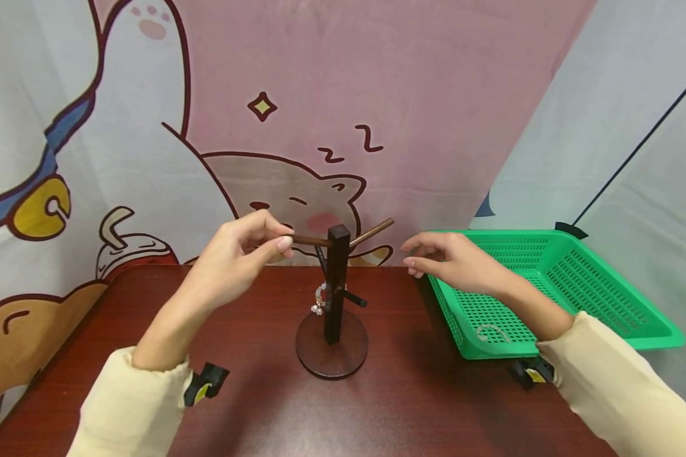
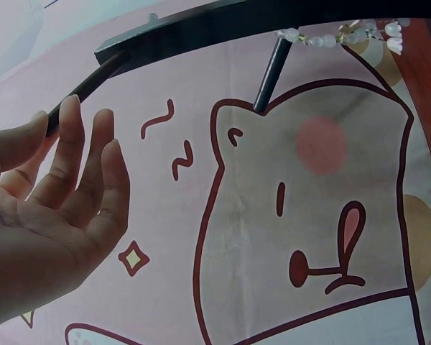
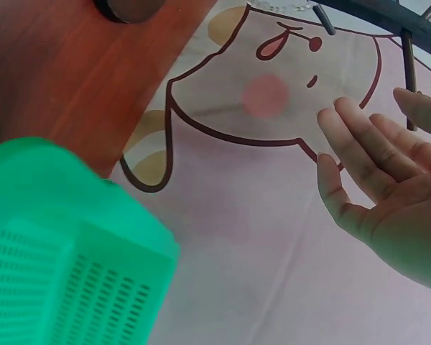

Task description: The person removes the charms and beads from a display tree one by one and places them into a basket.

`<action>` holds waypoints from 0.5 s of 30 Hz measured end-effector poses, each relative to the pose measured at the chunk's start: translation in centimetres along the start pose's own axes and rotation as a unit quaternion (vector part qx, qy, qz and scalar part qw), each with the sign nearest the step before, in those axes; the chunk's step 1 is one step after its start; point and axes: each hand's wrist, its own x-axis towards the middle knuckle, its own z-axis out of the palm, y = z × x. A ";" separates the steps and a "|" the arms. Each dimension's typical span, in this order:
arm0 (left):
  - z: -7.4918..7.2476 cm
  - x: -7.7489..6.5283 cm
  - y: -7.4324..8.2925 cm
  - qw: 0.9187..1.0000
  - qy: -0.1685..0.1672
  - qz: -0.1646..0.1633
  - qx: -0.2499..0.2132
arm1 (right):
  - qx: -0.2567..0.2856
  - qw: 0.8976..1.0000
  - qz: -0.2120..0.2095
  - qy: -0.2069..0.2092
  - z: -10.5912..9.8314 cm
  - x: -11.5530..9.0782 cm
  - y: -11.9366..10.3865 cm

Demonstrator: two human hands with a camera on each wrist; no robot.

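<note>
A dark wooden stand [image 1: 336, 285] with a square post, several pegs and a round base stands upright on the table. My left hand [image 1: 234, 257] pinches the end of its upper left peg [image 1: 311, 240] between thumb and index finger; the other fingers are loosely bent in the left wrist view. A bracelet of pale beads [image 1: 319, 299] with a small white charm hangs on a lower peg, beside the post. My right hand [image 1: 454, 260] hovers right of the stand, fingers relaxed and holding nothing, apart from the upper right peg [image 1: 374, 231].
A green perforated basket [image 1: 617, 339] stands on the right of the reddish-brown table [image 1: 251, 406], partly under my right forearm. Inside it lies a clear, pale bracelet [image 1: 493, 332]. Behind the table hangs a pink and white cloth [image 1: 434, 95] with cartoon animals.
</note>
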 end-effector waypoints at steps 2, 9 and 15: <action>0.0 0.0 0.0 1.000 0.000 -0.001 0.000 | -0.006 1.000 -0.001 0.006 -0.2 0.6 -0.3; 0.0 0.0 0.0 1.000 0.000 -0.005 0.006 | -0.022 0.999 -0.010 0.037 -0.5 2.6 -1.1; 0.0 0.0 0.0 1.000 0.003 0.001 0.010 | -0.028 0.998 -0.020 0.045 -0.6 3.5 -1.6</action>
